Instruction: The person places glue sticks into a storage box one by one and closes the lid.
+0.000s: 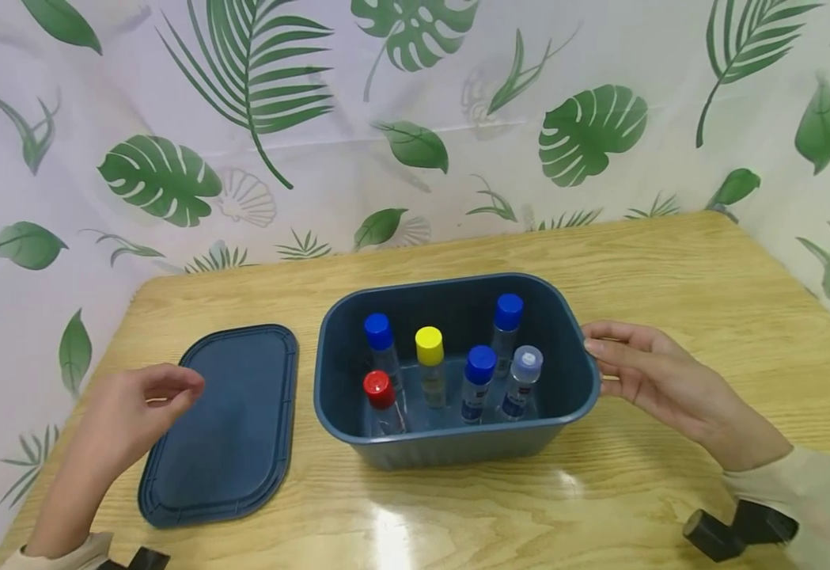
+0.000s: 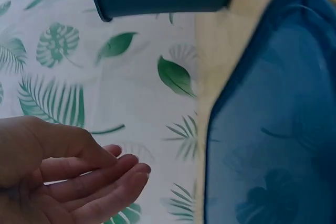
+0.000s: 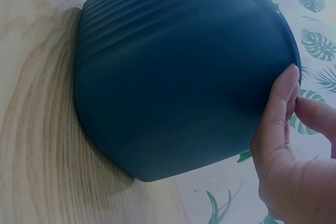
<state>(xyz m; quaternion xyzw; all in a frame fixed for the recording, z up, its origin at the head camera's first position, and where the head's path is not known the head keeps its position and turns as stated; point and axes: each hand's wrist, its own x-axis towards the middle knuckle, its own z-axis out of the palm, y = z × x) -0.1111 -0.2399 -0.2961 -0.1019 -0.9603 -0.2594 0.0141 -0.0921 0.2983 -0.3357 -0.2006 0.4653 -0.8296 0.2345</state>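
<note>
A dark blue plastic bin [image 1: 457, 451] stands on the wooden table. Inside it are several upright clear bottles: two at the left with a blue cap [image 1: 377, 331] and a red cap [image 1: 379, 388], one with a yellow cap [image 1: 429, 346], and others at the right with blue or clear caps. My right hand [image 1: 653, 380] touches the bin's right end at the rim, fingers fairly straight; the right wrist view shows the fingertips [image 3: 287, 80] against the outer wall. Loosely bent and holding nothing, my left hand [image 1: 137, 408] hovers over the left edge of a flat dark blue lid [image 1: 236, 419].
The lid lies on the wooden table [image 1: 699, 285] to the left of the bin. A white cloth [image 1: 471, 158] with green leaf prints hangs behind the table and along its sides.
</note>
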